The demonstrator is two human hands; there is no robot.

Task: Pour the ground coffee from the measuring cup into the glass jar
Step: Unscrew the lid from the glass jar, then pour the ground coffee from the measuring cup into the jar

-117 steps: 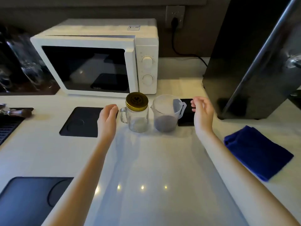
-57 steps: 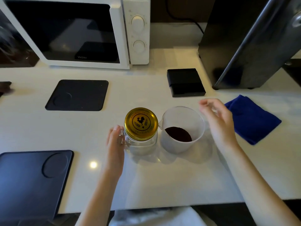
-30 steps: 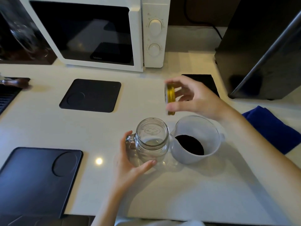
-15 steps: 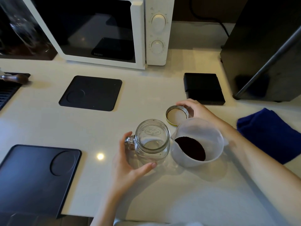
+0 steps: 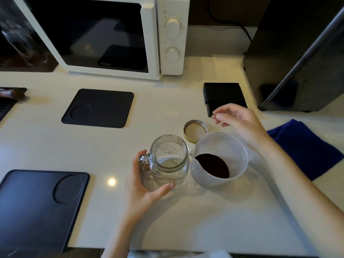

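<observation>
An empty glass jar (image 5: 168, 161) with a side handle stands open on the white counter. My left hand (image 5: 143, 185) wraps around its near side and handle. Touching the jar's right side stands a translucent measuring cup (image 5: 223, 146) with dark ground coffee (image 5: 212, 165) in its bottom, its spout toward the jar. The gold lid (image 5: 195, 130) lies upside down just behind both. My right hand (image 5: 240, 121) hovers over the counter behind the cup, fingers apart, holding nothing.
A white microwave (image 5: 111, 36) stands at the back, a tall black appliance (image 5: 301, 53) at the back right. A small black box (image 5: 224, 96) sits beyond my right hand. A blue cloth (image 5: 305, 146) lies right. Black mats (image 5: 98, 108) (image 5: 37, 207) lie left.
My right hand took the gold lid off the jar, set it upside down behind the cup, let go and rose. My left hand keeps its hold on the jar.
</observation>
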